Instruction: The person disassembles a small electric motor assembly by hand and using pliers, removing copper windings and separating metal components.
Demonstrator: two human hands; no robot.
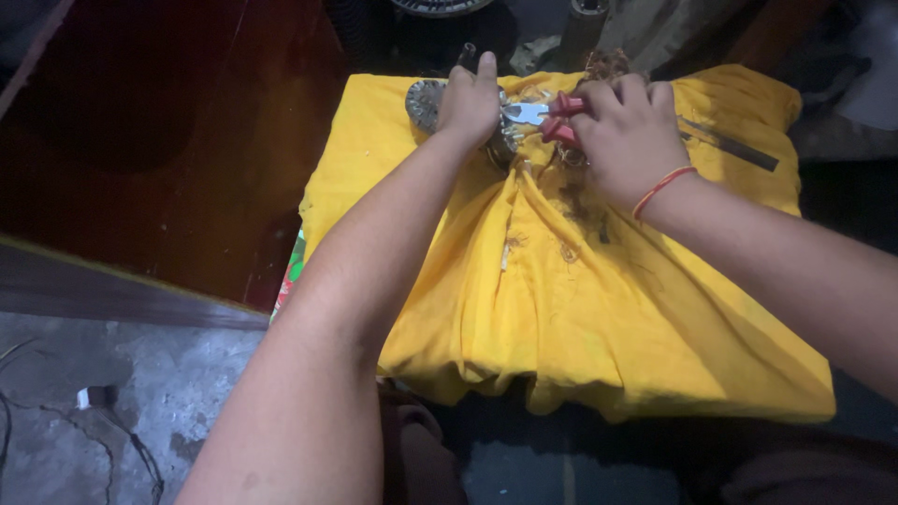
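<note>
A crumpled yellow cloth (580, 309) draped the work surface, its front edge hanging free. At the cloth's far edge the left hand (470, 101) pressed down on a round grey metal part (426, 100). The right hand (625, 131) was clenched around red-handled steel pliers (543, 117), touching tangled brown wire (571, 201). Dark wooden floor (168, 140) lay open leftward.

- The cloth (599, 309) is lying draped over the middle, its far part bearing a metal part (426, 101).
- The left hand (470, 101) is resting on that part, pliers (538, 116) lying just right, the right hand (625, 136) gripping them.
- Wire scraps (568, 251) are lying nearer.
</note>
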